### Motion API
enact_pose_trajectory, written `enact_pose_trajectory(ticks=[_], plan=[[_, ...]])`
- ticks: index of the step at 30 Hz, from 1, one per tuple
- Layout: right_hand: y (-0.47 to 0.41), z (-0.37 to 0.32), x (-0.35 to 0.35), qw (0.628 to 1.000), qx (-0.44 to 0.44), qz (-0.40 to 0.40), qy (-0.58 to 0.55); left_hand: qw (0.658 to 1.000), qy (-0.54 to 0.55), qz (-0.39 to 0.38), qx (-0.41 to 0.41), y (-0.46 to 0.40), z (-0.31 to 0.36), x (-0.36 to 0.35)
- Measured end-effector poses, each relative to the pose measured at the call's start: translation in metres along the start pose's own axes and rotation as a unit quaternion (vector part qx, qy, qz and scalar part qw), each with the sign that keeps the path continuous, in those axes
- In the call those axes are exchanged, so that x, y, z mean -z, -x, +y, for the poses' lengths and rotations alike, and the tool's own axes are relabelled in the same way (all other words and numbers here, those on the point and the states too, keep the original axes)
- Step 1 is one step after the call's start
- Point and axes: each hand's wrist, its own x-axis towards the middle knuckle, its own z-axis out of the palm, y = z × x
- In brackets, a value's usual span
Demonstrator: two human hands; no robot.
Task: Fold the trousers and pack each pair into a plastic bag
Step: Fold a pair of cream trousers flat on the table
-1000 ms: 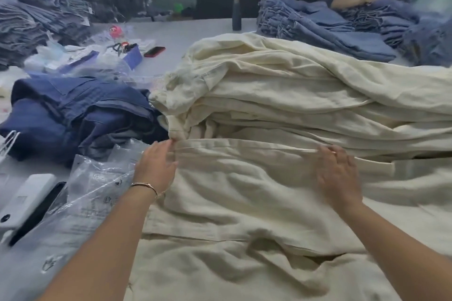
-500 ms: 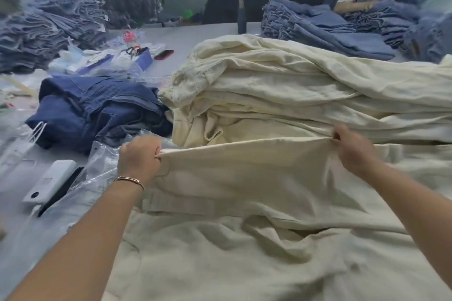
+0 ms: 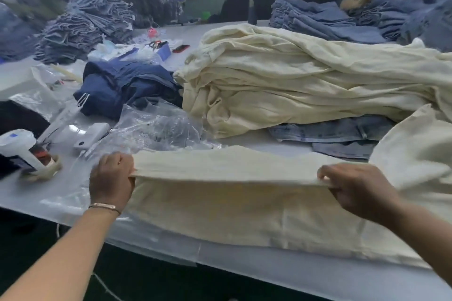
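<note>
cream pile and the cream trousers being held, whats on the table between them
In the head view, bare white table, with crumpled clear plastic bags at the left and folded light-blue jeans poking out from under the cream pile at the right.

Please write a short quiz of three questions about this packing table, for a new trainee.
1. True or false: both hands grip the cream trousers.
2. What lies directly under the cream pile at its near edge? A) denim jeans B) a towel C) a box
3. Fill in: crumpled clear plastic ____ lie just beyond the left hand.

Key: 1 true, the right hand pinches the other end. 2 A, the denim jeans. 3 bags.
</note>
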Motion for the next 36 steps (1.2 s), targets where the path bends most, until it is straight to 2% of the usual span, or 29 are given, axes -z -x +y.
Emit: enact_pose_trajectory(ticks=[2, 3, 5, 6, 7, 8, 11, 14, 16, 19, 20, 21, 23, 24, 26, 28, 32, 34, 36], plan=[[0.031, -0.013, -0.016, 0.997, -0.004, -0.078, -0.005, 0.996, -0.035, -0.078, -0.041, 0.032, 0.0, -0.007], [0.045, -0.019, -0.028, 0.991, -0.002, -0.134, 0.005, 0.984, -0.061, -0.161, -0.053, 0.045, 0.0, -0.013], [0.065, -0.029, -0.051, 0.953, -0.039, -0.298, 0.037, 0.941, -0.095, -0.321, -0.046, 0.064, 0.002, -0.027], [0.072, -0.034, -0.06, 0.921, -0.081, -0.38, 0.028, 0.923, -0.096, -0.371, -0.035, 0.069, 0.004, -0.032], [0.076, -0.039, -0.066, 0.897, -0.109, -0.429, 0.018, 0.914, -0.085, -0.397, -0.022, 0.069, 0.007, -0.034], [0.077, -0.042, -0.07, 0.888, -0.135, -0.439, 0.006, 0.913, -0.074, -0.401, -0.01, 0.068, 0.01, -0.036], [0.068, -0.047, -0.068, 0.906, -0.181, -0.381, 0.013, 0.929, -0.051, -0.365, 0.038, 0.059, 0.009, -0.034], [0.059, -0.052, -0.059, 0.964, -0.179, -0.197, -0.003, 0.972, 0.031, -0.221, 0.067, 0.047, -0.003, -0.027], [0.054, -0.063, -0.05, 0.976, -0.18, -0.118, -0.036, 0.988, 0.051, -0.144, 0.033, 0.038, -0.008, -0.022], [0.058, -0.068, -0.053, 0.973, -0.207, -0.094, -0.029, 0.997, 0.066, -0.028, -0.002, 0.02, -0.012, -0.019], [0.06, -0.068, -0.058, 0.97, -0.212, -0.116, -0.002, 0.998, 0.062, -0.006, -0.017, 0.015, -0.013, -0.021], [0.063, -0.068, -0.064, 0.959, -0.224, -0.172, 0.026, 0.998, 0.056, 0.0, -0.034, 0.013, -0.014, -0.025], [0.07, -0.069, -0.08, 0.921, -0.256, -0.29, 0.05, 0.993, 0.045, -0.049, -0.094, 0.02, -0.016, -0.036], [0.07, -0.069, -0.084, 0.901, -0.271, -0.336, 0.038, 0.984, 0.044, -0.12, -0.126, 0.027, -0.016, -0.043], [0.065, -0.07, -0.084, 0.887, -0.295, -0.356, 0.005, 0.94, 0.007, -0.317, -0.125, 0.043, -0.015, -0.057], [0.062, -0.067, -0.082, 0.879, -0.305, -0.364, -0.036, 0.901, -0.022, -0.424, -0.088, 0.047, -0.013, -0.062], [0.055, -0.063, -0.073, 0.847, -0.363, -0.359, -0.15, 0.871, -0.055, -0.486, -0.033, 0.021, 0.003, -0.059], [0.053, -0.064, -0.076, 0.846, -0.379, -0.349, -0.137, 0.872, -0.07, -0.485, 0.004, 0.005, 0.018, -0.057], [0.053, -0.066, -0.08, 0.861, -0.39, -0.315, -0.091, 0.888, -0.071, -0.453, 0.014, -0.006, 0.04, -0.054]])
